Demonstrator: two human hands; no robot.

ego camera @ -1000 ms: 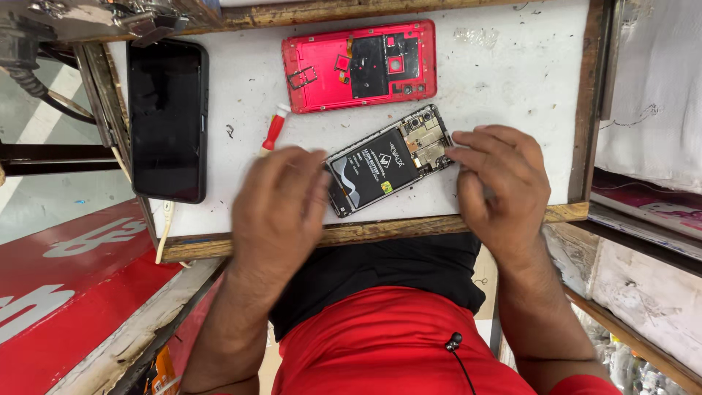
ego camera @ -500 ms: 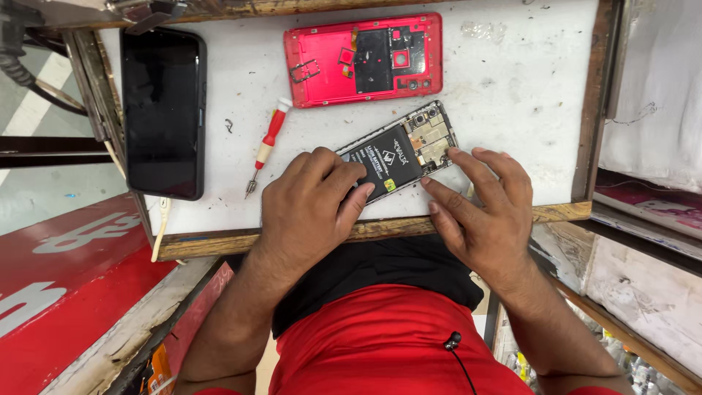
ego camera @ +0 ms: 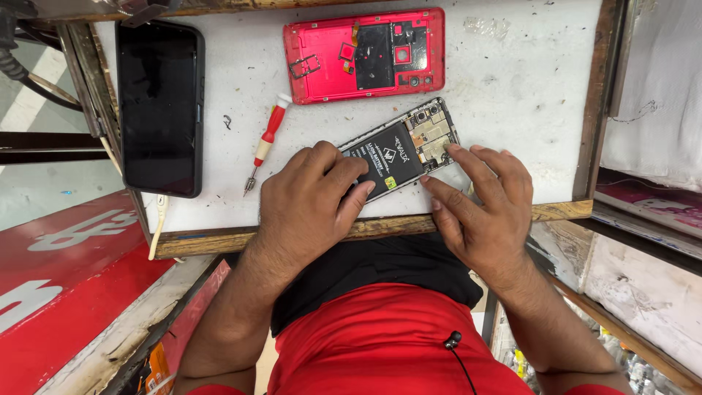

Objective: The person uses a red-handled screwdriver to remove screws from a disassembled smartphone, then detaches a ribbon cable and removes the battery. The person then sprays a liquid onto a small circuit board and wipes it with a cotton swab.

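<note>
An opened phone (ego camera: 404,150) lies on the white worktable (ego camera: 512,88), its black battery and circuit board exposed. My left hand (ego camera: 307,201) rests over the phone's near end, fingers pressing on the battery. My right hand (ego camera: 479,201) touches the phone's right side, fingertips on the circuit board area. A red back cover (ego camera: 363,55) lies further back, inside face up. A small red-handled screwdriver (ego camera: 265,143) lies to the left of my left hand, untouched.
A black phone (ego camera: 161,106) lies screen up at the table's left edge. The table has a wooden rim (ego camera: 556,211). A red board (ego camera: 66,292) stands lower left, shelves with clutter at the right.
Both hands slid back toward me and apart, uncovering the screwdriver and more of the open phone. The camera view shifted slightly.
</note>
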